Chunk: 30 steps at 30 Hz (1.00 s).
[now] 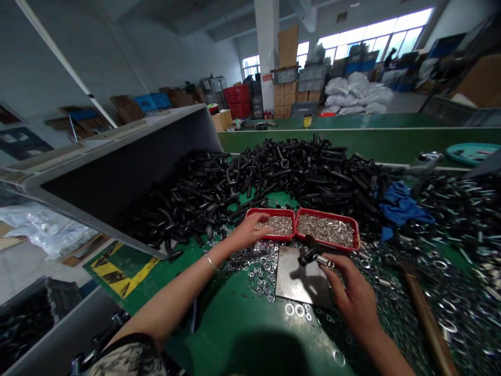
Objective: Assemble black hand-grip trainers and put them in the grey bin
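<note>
Holding a black part [307, 257], seemingly with spring [324, 261], in right hand [354, 297].

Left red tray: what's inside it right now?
Inside the left red tray lies a layer of small silvery metal parts. The left hand blocks the view of the tray's left portion, and the parts hide its floor.

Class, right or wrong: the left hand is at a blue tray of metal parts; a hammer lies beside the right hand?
Not blue: the head view shows the left hand at a red tray, a hammer beside the right hand.
</note>
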Available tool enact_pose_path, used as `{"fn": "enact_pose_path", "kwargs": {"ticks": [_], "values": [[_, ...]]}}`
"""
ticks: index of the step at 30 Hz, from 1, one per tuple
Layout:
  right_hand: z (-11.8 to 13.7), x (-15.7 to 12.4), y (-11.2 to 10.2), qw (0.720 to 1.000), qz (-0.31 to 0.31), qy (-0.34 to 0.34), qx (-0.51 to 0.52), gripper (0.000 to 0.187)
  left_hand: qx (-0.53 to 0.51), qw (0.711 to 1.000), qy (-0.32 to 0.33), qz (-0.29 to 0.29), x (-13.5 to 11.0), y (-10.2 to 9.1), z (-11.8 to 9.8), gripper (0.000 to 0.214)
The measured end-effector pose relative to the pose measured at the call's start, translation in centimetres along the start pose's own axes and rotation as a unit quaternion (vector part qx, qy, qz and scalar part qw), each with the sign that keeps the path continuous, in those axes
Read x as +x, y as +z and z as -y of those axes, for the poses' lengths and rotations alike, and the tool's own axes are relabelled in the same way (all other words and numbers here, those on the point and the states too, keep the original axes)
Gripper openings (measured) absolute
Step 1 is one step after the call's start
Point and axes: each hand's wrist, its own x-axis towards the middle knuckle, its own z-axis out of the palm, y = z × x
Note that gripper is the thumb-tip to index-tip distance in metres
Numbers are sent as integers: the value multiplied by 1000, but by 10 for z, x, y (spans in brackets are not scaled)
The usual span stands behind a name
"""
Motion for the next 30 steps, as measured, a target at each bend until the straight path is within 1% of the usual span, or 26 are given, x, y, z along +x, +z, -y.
{"fn": "enact_pose_path", "kwargs": {"ticks": [1,2,3,5,8,11,12,14,16,19,21,24,26,27,28,29,30], "values": [[-3,-2,-1,1000,-21,-14,-10,23,33,998,-48,-7,18,-10,18,42],[-7,-4,-2,999,-34,-28,-17,24,96,991,-96,-7,36,-17,36,39],[-11,-5,-3,998,-42,-38,-21,26,159,977,-143,4,52,-22,51,36],[-18,-9,-7,998,-43,-38,-23,29,226,953,-200,20,81,-25,75,30],[-22,-11,-15,999,-38,11,-10,29,265,933,-239,44,113,-16,94,30],[-21,-8,-25,997,-45,54,11,28,297,915,-264,72,134,-5,98,43],[-20,-6,-28,996,-48,67,19,29,306,908,-272,83,139,-2,97,45],[-18,-3,-32,992,-57,94,54,30,324,894,-292,101,147,3,93,43],[-14,0,-35,982,-69,128,121,30,341,881,-306,116,151,6,84,39],[-5,2,-41,950,-78,184,241,32,367,871,-303,123,153,7,67,38],[1,4,-47,930,-90,210,289,32,387,870,-285,110,151,-1,53,34],[6,7,-58,916,-117,219,314,32,417,877,-229,70,145,-25,33,28],[5,10,-64,913,-126,218,321,31,431,882,-182,45,136,-41,18,30],[2,11,-67,913,-127,218,322,31,434,886,-156,37,128,-45,9,32],[0,12,-68,912,-127,220,321,32,430,894,-120,37,118,-46,0,33],[-3,13,-69,912,-126,224,320,33,416,905,-71,47,105,-43,-10,32],[-5,14,-69,911,-123,229,321,34,392,918,-12,67,89,-35,-21,31]]}}
